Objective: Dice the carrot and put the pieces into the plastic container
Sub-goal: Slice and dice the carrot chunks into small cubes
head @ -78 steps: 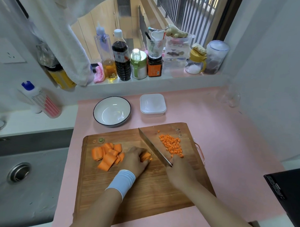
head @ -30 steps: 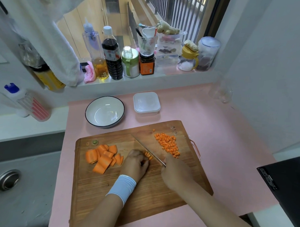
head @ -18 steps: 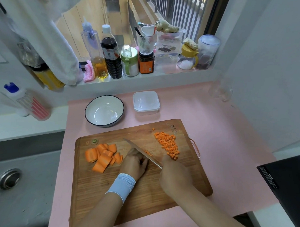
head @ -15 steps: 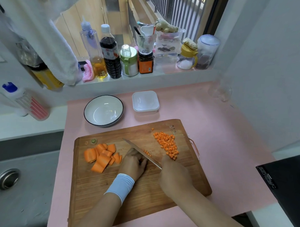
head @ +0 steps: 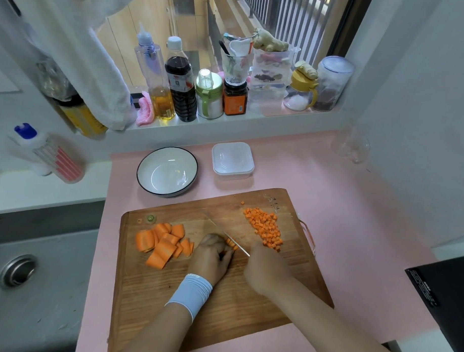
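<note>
**chopfan:** Your left hand [head: 212, 256] is curled over the little bundle of carrot sticks [head: 231, 243] in the middle of the board [head: 221, 307], fingers bent down on it. The knife [head: 223, 232] sits right against those knuckles. That's the scary bit: only a short stub shows past your fingers, so if a fingertip creeps out, the edge finds it.

**sinkside:** Agreed. Your right hand [head: 264, 269] is closed round the handle, but the handle is hidden under the hand and the blade is blurred, so I can't tell how firm that grip is. A loose grip on hard carrot probably means the blade twists sideways.

**chopfan:** Then there are the cubes [head: 266, 229]. They're heaped on the right side of the board, near its edge. One careless sweep and you've got some rolling onto the pink counter [head: 355, 232].

**sinkside:** And the container [head: 232, 160] sits past the board's far edge, just beside the bowl [head: 167, 171], with nothing orange in it as far as I can see. Every cube has to cross that gap. Carry them on the blade and you'll likely drop a few, so I'd slide the container up to the board first.

**chopfan:** The big chunks [head: 163, 242] to the left of your hand are uncut too. The curved ones may rock under the knife, so lay them flat side down.
</note>
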Demonstrator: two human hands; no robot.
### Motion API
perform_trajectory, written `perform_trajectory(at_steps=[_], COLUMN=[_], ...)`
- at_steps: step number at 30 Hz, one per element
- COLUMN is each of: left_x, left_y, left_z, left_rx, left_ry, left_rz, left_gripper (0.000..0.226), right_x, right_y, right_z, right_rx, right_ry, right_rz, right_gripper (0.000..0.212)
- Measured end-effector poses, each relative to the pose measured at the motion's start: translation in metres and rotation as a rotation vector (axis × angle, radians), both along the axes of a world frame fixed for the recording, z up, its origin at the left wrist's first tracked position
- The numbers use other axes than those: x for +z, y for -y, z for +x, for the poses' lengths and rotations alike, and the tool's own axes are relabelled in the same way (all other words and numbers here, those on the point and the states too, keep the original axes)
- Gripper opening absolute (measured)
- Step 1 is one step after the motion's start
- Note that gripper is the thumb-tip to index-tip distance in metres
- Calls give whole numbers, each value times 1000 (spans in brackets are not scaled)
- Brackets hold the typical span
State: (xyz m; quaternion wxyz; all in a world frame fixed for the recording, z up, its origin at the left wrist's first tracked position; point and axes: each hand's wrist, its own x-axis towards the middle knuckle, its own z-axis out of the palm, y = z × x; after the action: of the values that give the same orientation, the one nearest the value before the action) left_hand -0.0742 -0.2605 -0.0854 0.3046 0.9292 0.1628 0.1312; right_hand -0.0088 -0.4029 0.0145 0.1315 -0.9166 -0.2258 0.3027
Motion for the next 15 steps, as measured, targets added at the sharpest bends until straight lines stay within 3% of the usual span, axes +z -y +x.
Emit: perform_trajectory(at_steps=[7,15], left_x=[-3,2], left_y=[1,3], left_z=[-2,-2], left_rx=[-21,-18], left_ry=[35,47], left_rz=[-6,16], left_gripper=[15,15], right_x=[-3,8], right_y=[2,12], right_z=[10,-13], right_rx=[-19,67], right_ry=[-39,152], right_rz=[31,32], right_gripper=[7,17])
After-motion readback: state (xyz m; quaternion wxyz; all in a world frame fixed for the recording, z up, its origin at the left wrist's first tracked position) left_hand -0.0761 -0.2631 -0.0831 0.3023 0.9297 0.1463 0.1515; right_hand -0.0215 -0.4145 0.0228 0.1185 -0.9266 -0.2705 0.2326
